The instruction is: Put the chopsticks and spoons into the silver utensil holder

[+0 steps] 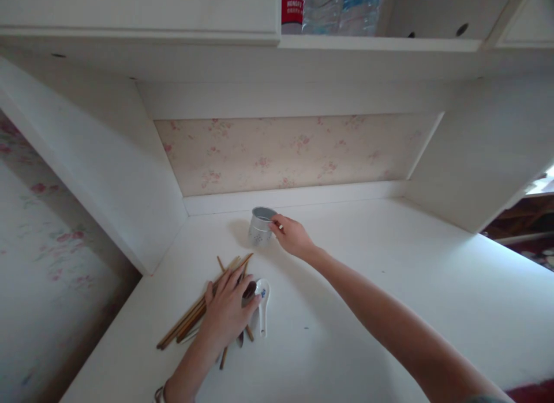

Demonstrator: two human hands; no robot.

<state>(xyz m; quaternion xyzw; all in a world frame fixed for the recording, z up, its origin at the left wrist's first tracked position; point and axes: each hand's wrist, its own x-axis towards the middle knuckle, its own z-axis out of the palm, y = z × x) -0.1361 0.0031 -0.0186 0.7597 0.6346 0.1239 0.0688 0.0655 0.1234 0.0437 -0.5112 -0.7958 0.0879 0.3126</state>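
1. The cup (259, 232) is held upright near the back of the desk (389, 235), its right side pinched between thumb and fingers of the right hand (295, 238).
2. The chopsticks (186, 321) are partly covered by the left hand (228, 310); whether any are gripped cannot be told.
3. The white spoon (263, 316) is seen at the left thumb.

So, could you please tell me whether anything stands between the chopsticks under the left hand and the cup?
Nothing visible does, only a strip of white tabletop. The left hand lies over the chopsticks, and the right hand holds the cup at its right side.
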